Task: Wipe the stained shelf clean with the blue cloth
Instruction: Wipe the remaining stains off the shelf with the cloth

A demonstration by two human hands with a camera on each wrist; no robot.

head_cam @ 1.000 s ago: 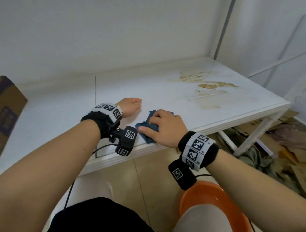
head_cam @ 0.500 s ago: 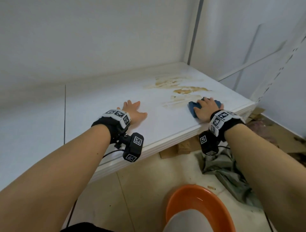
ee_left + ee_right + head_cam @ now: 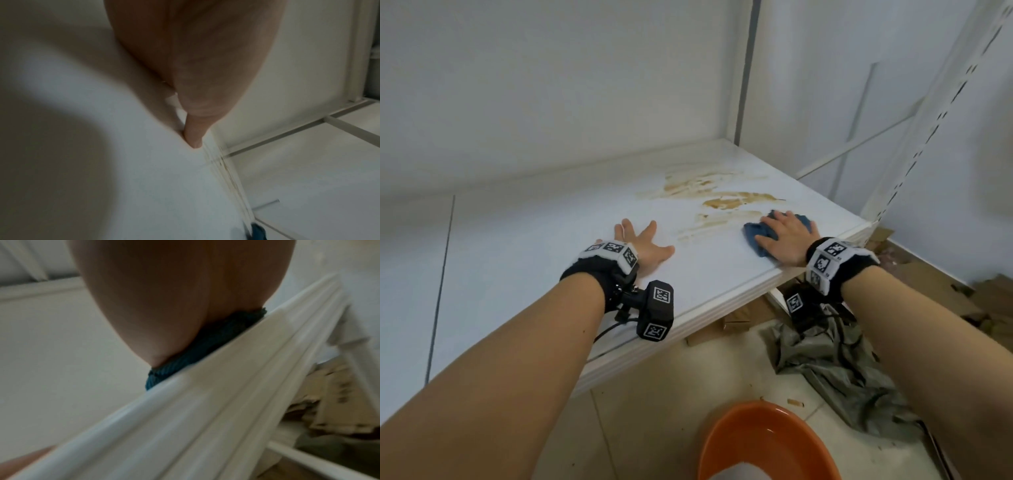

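The white shelf carries brown smeared stains near its far right corner. My right hand lies flat on the crumpled blue cloth at the shelf's front right edge, just right of the nearest stain streaks. In the right wrist view the palm covers the blue cloth against the shelf's rim. My left hand rests flat on the bare shelf with fingers spread, left of the stains. In the left wrist view its fingers touch the shelf surface.
An orange basin with water sits on the tiled floor below me. A grey-green rag and cardboard scraps lie under and right of the shelf. A perforated white upright and the walls bound the shelf's right and back.
My right hand has slid the blue cloth from the middle front of the shelf to its right end beside the stains. My left hand opened flat and spread.
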